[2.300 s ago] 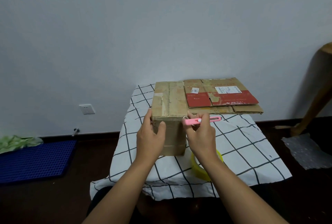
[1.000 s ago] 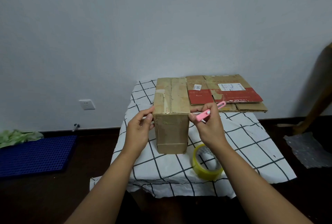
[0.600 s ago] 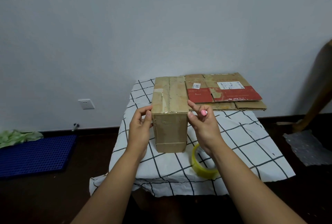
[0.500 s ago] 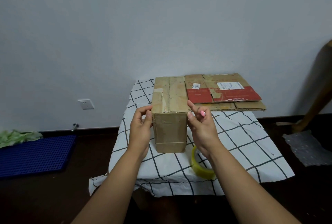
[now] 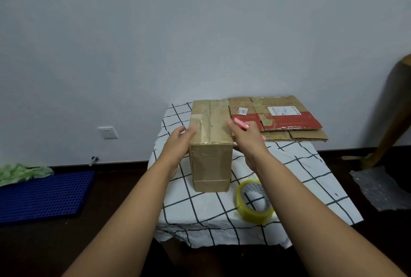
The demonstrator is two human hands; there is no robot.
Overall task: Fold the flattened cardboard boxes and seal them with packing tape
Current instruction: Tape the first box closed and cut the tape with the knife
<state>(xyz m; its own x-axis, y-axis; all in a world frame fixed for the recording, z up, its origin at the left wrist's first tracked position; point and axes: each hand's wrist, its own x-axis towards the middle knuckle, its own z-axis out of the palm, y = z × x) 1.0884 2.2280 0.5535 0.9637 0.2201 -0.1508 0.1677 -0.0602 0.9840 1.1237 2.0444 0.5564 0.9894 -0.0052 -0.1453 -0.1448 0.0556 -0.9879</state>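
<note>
Surface (image 5: 311, 165): a small table under a white cloth with a black grid, draped and creased at its edges. It carries everything within arm's reach, so folding and taping can probably be done without shifting about.
Flattened boxes (image 5: 278, 119): a stack of collapsed cardboard at the far right of the cloth, next to the wall. The top sheet is brown with a red band and white labels. I judge these are parked there until their turn.
Folded box (image 5: 211, 143): stands upright at the middle of the cloth, tall and narrow, its corrugated card scuffed. Glossy clear tape runs along the top seam and over the near edge, so this one looks sealed.
Left hand (image 5: 178, 143): fingers straight and relaxed, lying flat against the box's left upper side — likely steadying it or pressing the tape down.
Right hand (image 5: 246, 139): at the box's right upper edge, fingers curled round a pink cutter (image 5: 241, 123), which is slim, plastic and angled away.
Tape roll (image 5: 253, 203): a yellowish clear ring lying just right of the box's foot — handy for the next seam.
</note>
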